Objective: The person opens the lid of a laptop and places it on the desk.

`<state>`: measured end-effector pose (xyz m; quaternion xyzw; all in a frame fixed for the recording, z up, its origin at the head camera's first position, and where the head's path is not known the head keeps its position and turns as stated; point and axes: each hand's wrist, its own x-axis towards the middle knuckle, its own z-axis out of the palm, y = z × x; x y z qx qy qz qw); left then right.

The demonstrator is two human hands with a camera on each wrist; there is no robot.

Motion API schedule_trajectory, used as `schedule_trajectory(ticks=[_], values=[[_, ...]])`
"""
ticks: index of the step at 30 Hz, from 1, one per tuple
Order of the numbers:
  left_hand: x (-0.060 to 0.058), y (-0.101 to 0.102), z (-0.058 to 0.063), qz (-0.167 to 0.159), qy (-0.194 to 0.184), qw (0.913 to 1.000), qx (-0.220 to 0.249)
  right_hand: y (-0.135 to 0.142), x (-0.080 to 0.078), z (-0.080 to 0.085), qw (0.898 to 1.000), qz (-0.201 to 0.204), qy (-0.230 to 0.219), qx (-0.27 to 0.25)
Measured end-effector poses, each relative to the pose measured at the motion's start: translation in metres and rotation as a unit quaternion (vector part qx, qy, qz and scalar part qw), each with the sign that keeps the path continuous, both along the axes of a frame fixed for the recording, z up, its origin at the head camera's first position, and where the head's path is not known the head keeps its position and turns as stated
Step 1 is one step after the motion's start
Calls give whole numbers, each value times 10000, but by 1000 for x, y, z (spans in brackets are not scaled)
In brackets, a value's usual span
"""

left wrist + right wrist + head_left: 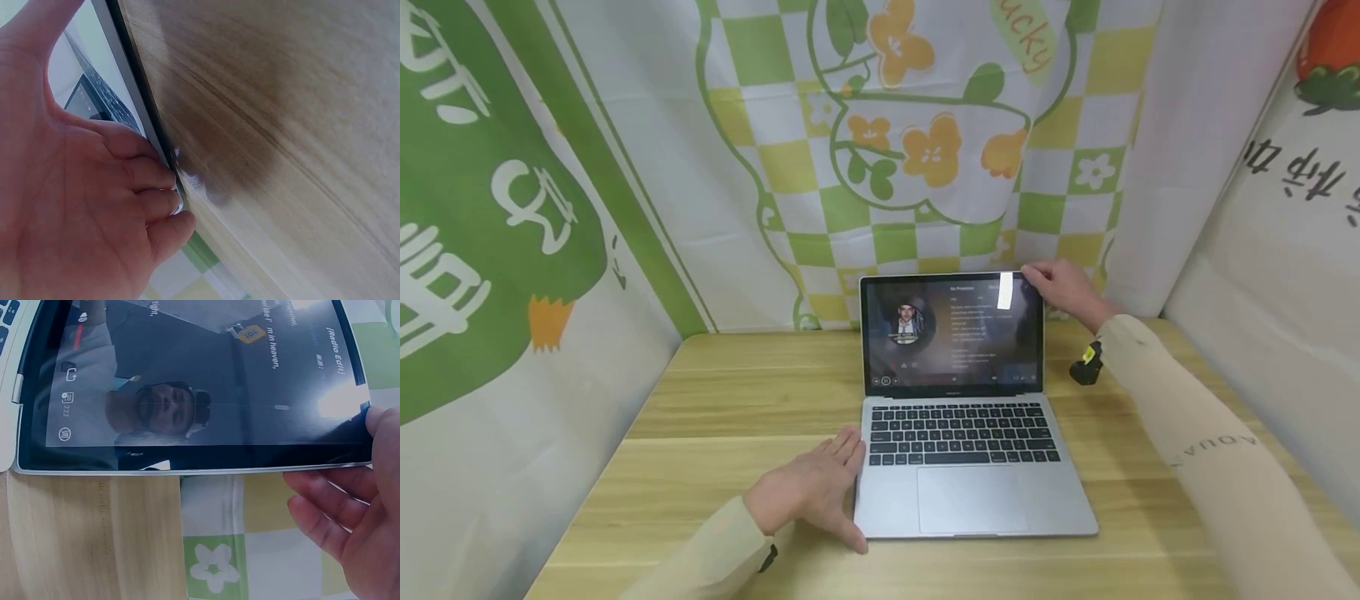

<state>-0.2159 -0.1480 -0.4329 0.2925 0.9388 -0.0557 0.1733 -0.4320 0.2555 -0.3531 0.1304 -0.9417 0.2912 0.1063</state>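
A silver laptop (970,500) stands unfolded on the wooden table, its lit screen (953,333) showing a music player with lyrics. At the upper right corner of the screen, my right hand (1063,287) pinches the edge. In the right wrist view the thumb of that hand (381,506) lies on the front and the fingers reach behind the lid. My left hand (812,483) rests along the left side of the keyboard base, thumb spread toward the front corner. The left wrist view shows its palm (81,187), with the fingertips right at the laptop's edge.
The pale wooden table (715,400) extends on both sides of the laptop. Behind it hangs a green and yellow checked curtain (917,225) with flower prints, close to the screen's back. Printed cloths (490,208) also hang at the left and right.
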Motion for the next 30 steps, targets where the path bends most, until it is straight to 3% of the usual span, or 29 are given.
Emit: schedule_trajectory(ticks=[12, 19, 23, 30], values=[[1, 1, 2, -16, -24, 10000, 21, 1, 17, -5, 9994, -158, 36, -295], [-1, -2, 4, -56, -135, 9999, 24, 1, 29, -5, 9998, 121, 139, 74], [-4, -5, 7, -66, -154, 9996, 208, 5, 37, -8, 9996, 257, -115, 72], [-16, -10, 14, 33, -26, 9982, 598, 14, 54, -14, 9990, 378, -148, 177]])
